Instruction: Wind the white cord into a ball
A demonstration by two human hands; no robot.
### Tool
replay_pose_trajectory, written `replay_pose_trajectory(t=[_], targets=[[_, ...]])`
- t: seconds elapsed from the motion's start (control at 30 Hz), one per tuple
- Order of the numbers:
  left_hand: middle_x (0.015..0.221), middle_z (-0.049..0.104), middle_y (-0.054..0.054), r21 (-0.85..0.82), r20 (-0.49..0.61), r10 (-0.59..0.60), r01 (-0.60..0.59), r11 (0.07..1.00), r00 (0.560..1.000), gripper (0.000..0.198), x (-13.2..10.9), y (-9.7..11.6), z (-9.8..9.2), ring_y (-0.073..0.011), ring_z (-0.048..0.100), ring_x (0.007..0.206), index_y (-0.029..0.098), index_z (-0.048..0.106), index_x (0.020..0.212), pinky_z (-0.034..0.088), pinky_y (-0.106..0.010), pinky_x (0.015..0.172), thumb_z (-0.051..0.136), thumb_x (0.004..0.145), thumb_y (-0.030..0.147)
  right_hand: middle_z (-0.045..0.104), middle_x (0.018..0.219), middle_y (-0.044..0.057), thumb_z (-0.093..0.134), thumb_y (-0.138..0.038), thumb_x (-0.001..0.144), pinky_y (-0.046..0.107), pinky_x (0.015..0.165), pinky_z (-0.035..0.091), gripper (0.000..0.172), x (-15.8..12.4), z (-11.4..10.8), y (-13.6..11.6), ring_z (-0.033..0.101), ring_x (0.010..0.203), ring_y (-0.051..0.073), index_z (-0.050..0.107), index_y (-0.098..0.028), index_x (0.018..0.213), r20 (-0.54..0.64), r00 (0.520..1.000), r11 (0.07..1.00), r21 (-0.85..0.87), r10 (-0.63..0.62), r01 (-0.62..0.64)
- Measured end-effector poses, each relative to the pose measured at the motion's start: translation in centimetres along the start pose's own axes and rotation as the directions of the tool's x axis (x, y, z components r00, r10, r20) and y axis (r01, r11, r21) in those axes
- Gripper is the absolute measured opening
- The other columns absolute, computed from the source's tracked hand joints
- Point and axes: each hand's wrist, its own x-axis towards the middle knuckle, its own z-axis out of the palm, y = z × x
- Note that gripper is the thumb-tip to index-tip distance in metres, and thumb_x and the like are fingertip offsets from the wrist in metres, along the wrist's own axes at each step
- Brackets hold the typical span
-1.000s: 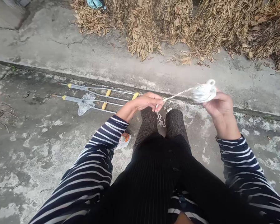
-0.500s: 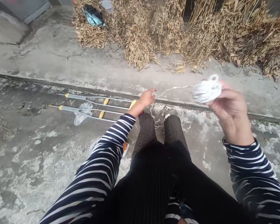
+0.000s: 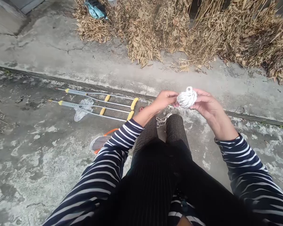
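A ball of white cord point(image 3: 186, 98) with thin dark streaks and a small loop on top is in front of me, above my knees. My right hand point(image 3: 208, 108) grips its right side with bent fingers. At the left side of the ball, my left hand point(image 3: 163, 101) is closed with fingertips against it; exactly what lies between them is partly hidden. Loose white cord point(image 3: 162, 120) lies in curls on the ground between my feet.
Two metal crutches point(image 3: 101, 106) with yellow pads lie on the left, beside a clear plastic bag point(image 3: 82, 110). An orange-edged bag point(image 3: 100, 142) is near my left forearm. A low concrete step point(image 3: 103, 75) runs across, with dried plants point(image 3: 146, 34) behind it.
My right hand has brought the cord ball left and slightly down, toward the middle. My left hand has moved right and now touches the ball. The stretched strand between them is no longer visible.
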Motion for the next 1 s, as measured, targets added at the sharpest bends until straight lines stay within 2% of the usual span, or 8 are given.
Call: replay_pose_trajectory(t=[0.2,0.3,0.5,0.67,0.73,0.83,0.93,1.0], targets=[[0.074,0.073,-0.006,-0.041,0.167,-0.103,0.111,0.993,0.981,0.024,-1.1,2.6,-0.6,-0.0096,0.066,0.060,0.008,0.077,0.096,0.051,-0.022,0.059,0.076,0.092,0.032,0.074,0.077,0.000,0.076,-0.013,0.055,0.025,0.049,0.057,0.036,-0.4,-0.3,-0.2,0.066,0.058,0.014,0.079,-0.019,0.090,0.094,0.994,0.999,0.007,-0.047,0.046],[0.073,0.071,-0.005,-0.072,0.224,-0.139,0.159,0.985,0.965,0.020,-1.7,3.0,-0.8,-0.0088,0.065,0.059,0.008,0.073,0.089,0.049,-0.021,0.057,0.074,0.093,0.027,0.074,0.082,0.001,0.075,-0.013,0.059,0.027,0.050,0.057,0.037,-0.6,-0.9,-0.7,0.066,0.060,0.014,0.078,-0.019,0.095,0.118,0.989,0.996,-0.005,-0.089,0.091],[0.075,0.071,-0.004,-0.129,0.250,-0.154,0.190,0.973,0.956,0.015,-2.2,1.3,-1.3,-0.0095,0.067,0.063,0.009,0.069,0.089,0.052,-0.021,0.059,0.072,0.091,0.024,0.071,0.082,0.001,0.074,-0.015,0.059,0.027,0.053,0.057,0.035,-0.6,-1.9,-0.9,0.062,0.063,0.014,0.074,-0.020,0.094,0.099,0.990,0.995,0.029,-0.100,0.098],[0.084,0.074,-0.008,-0.145,0.254,-0.184,0.226,0.963,0.949,0.022,-2.8,-0.6,-2.1,-0.0125,0.070,0.072,0.011,0.069,0.093,0.052,-0.022,0.058,0.076,0.087,0.031,0.072,0.094,0.004,0.071,-0.021,0.058,0.034,0.067,0.062,0.043,-0.7,-2.0,-1.5,0.068,0.087,0.023,0.070,-0.024,0.100,0.003,0.980,0.979,0.045,-0.200,0.200],[0.088,0.075,-0.010,-0.151,0.250,-0.211,0.253,0.956,0.945,0.028,-3.2,-1.7,-3.0,-0.0139,0.071,0.074,0.011,0.069,0.095,0.052,-0.022,0.057,0.079,0.085,0.036,0.074,0.101,0.004,0.069,-0.022,0.057,0.037,0.077,0.063,0.049,-1.0,-2.0,-2.3,0.068,0.103,0.027,0.069,-0.027,0.106,-0.077,0.966,0.967,0.047,-0.246,0.250],[0.092,0.077,-0.012,-0.138,0.198,-0.273,0.302,0.943,0.942,0.035,-3.8,-4.0,-5.2,-0.0162,0.073,0.079,0.011,0.071,0.096,0.055,-0.024,0.062,0.082,0.082,0.041,0.076,0.107,0.003,0.071,-0.022,0.053,0.040,0.087,0.060,0.057,-1.6,-2.3,-3.9,0.062,0.124,0.031,0.068,-0.031,0.109,-0.190,0.934,0.947,0.050,-0.302,0.316],[0.095,0.077,-0.012,-0.111,0.087,-0.312,0.320,0.941,0.946,0.035,-4.0,-6.0,-8.2,-0.0172,0.074,0.085,0.010,0.073,0.094,0.059,-0.028,0.074,0.084,0.080,0.040,0.077,0.109,0.002,0.079,-0.026,0.051,0.046,0.102,0.054,0.059,-2.6,-3.0,-5.8,0.045,0.145,0.036,0.069,-0.035,0.108,-0.258,0.905,0.938,-0.017,-0.338,0.346],[0.094,0.078,-0.012,-0.077,-0.018,-0.318,0.316,0.946,0.948,0.033,-3.6,-6.8,-10.4,-0.0170,0.074,0.085,0.010,0.074,0.093,0.060,-0.031,0.080,0.084,0.080,0.038,0.077,0.111,0.000,0.079,-0.032,0.056,0.048,0.116,0.044,0.052,-3.4,-3.6,-7.0,0.030,0.156,0.035,0.068,-0.039,0.107,-0.268,0.891,0.931,-0.105,-0.365,0.350]])
